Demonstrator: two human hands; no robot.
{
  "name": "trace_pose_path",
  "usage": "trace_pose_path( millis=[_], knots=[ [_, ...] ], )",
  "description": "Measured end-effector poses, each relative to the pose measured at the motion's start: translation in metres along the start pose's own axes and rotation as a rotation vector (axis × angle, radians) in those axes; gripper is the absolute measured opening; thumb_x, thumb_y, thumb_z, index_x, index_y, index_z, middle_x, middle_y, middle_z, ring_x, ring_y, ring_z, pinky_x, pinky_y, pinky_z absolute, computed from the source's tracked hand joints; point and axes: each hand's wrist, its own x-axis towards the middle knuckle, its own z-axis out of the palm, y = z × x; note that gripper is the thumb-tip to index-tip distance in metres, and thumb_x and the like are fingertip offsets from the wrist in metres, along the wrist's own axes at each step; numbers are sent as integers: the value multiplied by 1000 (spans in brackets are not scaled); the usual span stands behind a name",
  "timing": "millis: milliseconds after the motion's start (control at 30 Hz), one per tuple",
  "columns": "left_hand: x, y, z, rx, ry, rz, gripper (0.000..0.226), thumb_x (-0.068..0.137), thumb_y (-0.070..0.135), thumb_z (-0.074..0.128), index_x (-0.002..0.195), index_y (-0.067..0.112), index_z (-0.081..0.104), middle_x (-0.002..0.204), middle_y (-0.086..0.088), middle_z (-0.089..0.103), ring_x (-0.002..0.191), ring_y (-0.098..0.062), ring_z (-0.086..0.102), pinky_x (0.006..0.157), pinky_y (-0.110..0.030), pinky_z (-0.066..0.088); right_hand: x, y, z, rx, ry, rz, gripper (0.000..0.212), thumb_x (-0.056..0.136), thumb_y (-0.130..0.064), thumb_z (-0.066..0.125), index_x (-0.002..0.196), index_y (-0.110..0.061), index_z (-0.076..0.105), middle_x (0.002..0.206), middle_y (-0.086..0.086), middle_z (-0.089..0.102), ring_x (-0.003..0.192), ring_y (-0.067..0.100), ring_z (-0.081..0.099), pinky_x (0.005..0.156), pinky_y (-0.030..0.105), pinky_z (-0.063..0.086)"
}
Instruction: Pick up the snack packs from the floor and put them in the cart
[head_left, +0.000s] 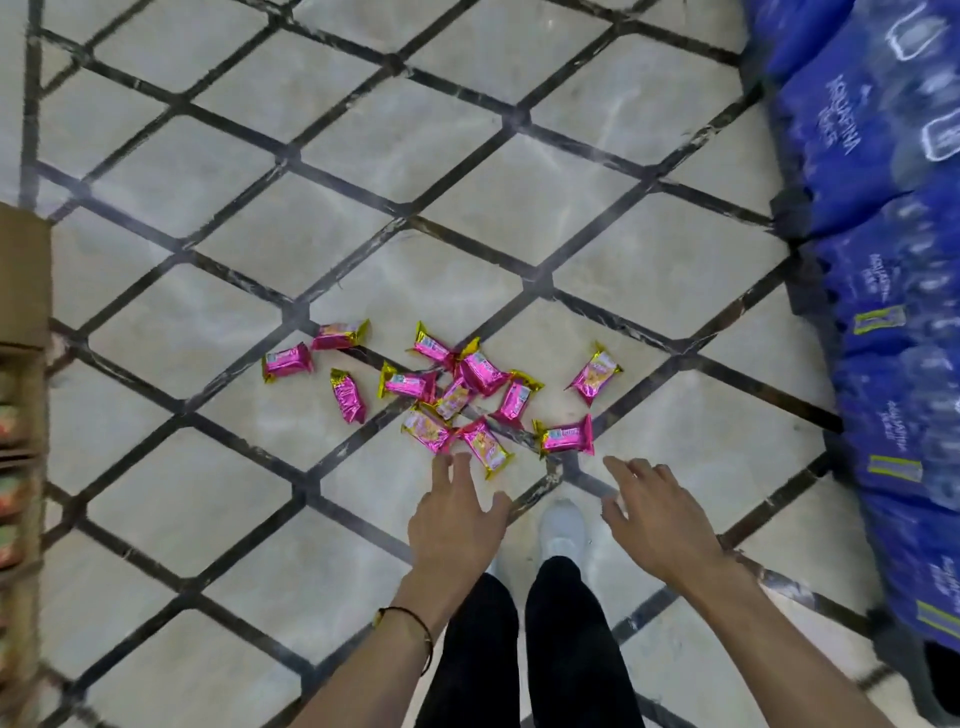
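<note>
snack packs (483, 371): pink-and-gold wrappers, scattered on the tiled floor (208, 322); print too blurred to read. left hand (457, 519) and right hand (660, 525): fingers spread, holding nothing, just short of the packs. blue bottle packs (883, 260), right side, read "aquafina".

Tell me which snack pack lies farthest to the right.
The tilted pink and gold pack lying on its own beyond the right hand; the rest all lie left of it and none touches it.
</note>
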Motion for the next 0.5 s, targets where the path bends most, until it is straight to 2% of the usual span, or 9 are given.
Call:
trace_pose_path(
  millis=[167,233,367,500],
  knots=[
    [87,-46,83,30,-73,12,75,94,47,54,155,25,15,152,-4,31,105,-38,60,76,-37,37,86,27,94,133,-13,56,52,97,-26,51,146,-14,41,135,14,54,118,36,47,93,48,47],
    [118,-64,113,39,-79,-1,76,94,47,55,155,27,15,151,-3,32,104,-41,60,76,-38,37,117,36,127,166,12,76,51,95,-22,54,144,-13,43,133,16,54,116,38,47,91,49,48],
    [168,-95,177,52,-77,15,77,94,47,55,156,27,15,156,0,29,103,-42,60,75,-39,38,166,49,194,107,43,-4,56,92,-21,59,144,-13,43,135,15,55,114,39,50,83,49,50],
    [211,-121,237,56,-78,63,78,94,48,56,155,27,12,162,1,20,107,-40,58,75,-38,38,218,61,252,160,78,-2,60,86,-14,64,143,-11,43,132,16,55,117,40,48,88,51,49]
  ],
)
